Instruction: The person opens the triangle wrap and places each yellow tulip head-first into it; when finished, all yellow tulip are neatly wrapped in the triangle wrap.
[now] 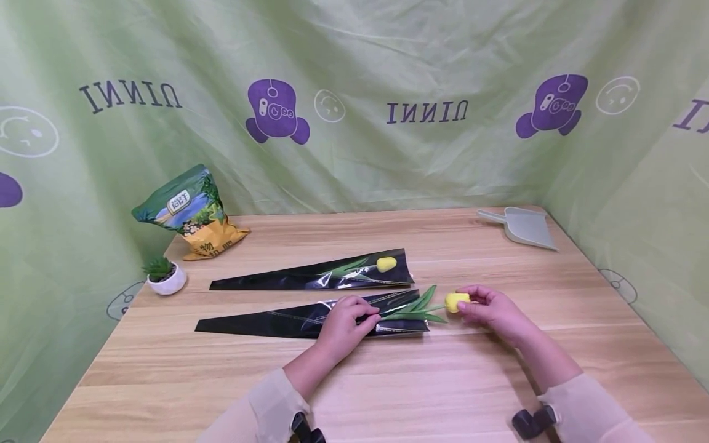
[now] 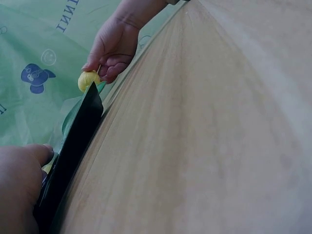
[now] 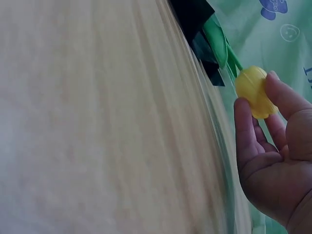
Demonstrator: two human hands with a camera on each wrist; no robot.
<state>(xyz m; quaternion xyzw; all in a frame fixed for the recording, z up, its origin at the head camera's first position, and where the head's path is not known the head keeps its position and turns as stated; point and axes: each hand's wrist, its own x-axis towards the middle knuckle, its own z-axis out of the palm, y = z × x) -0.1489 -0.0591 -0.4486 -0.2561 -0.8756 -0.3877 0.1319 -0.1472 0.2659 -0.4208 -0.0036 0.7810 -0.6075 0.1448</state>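
Observation:
A yellow tulip with green leaves lies partly inside a black, clear-fronted flower sleeve; its bloom and upper leaves stick out at the wide end. My right hand pinches the bloom between thumb and fingers, which the right wrist view shows closely on the yellow bloom. My left hand grips the sleeve near its opening, thumb and fingers curled at its edge. In the left wrist view, the black sleeve stands tilted beside the left thumb. The stem's lower end is hidden in the sleeve.
Behind lies another black sleeve with a yellow tulip inside. At the left stand a small potted plant and a green and yellow bag. A grey dustpan lies at the back right. Green printed cloth hangs around the table.

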